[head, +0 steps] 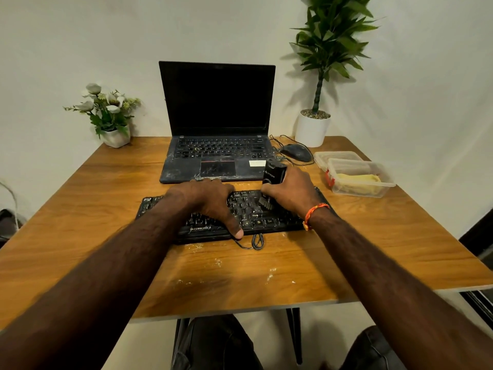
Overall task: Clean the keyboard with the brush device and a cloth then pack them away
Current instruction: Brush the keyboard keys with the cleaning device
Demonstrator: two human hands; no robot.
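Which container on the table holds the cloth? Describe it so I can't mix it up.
Start at the tall plant's white pot in the table's far right corner. Just nearer than it, by the right edge, sit two clear plastic pieces. The cloth container is the nearer, deeper one, with a yellow cloth inside; the flat clear lid behind it holds nothing.

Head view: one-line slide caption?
Right hand brushes the keyboard with the brush device; left hand steadies it.

Open black laptop point(217, 121), screen dark, at back centre of brown wooden table point(106, 204). Black corded mouse point(296, 152) just right of laptop. White flowers in small white pot point(108, 113) at back left corner. Tall green leafy plant in white round pot point(320, 76) at back right.
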